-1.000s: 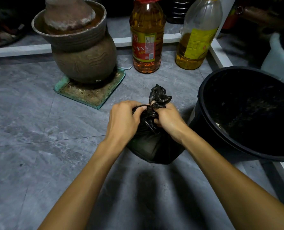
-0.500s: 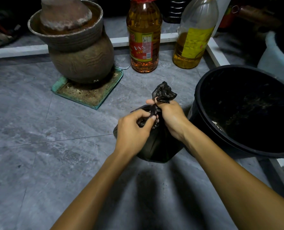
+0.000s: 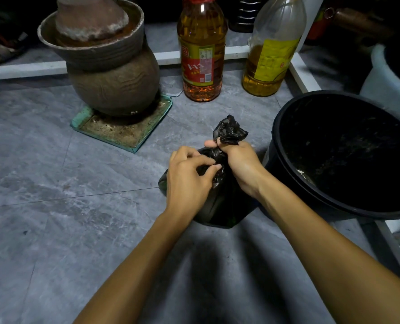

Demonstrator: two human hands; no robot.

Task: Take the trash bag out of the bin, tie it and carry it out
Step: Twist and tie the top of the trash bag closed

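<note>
Your left hand [image 3: 187,181] pinches the bag [image 3: 220,206] at its gathered neck, your right hand [image 3: 240,163] fists that neck below the loose top, the bag sitting on the floor [image 3: 77,230] beside the bin [image 3: 344,155].

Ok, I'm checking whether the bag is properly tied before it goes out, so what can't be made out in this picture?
Head view only:
- Knot: the right hand grips the neck of the bag and the left hand pinches beside it, so they hide whether a knot is finished.
- Bag contents: hidden by opaque black plastic.
- Bin bottom: too dark to tell what remains.
- Bottles: tops cut off by the upper edge; label print too small.
</note>
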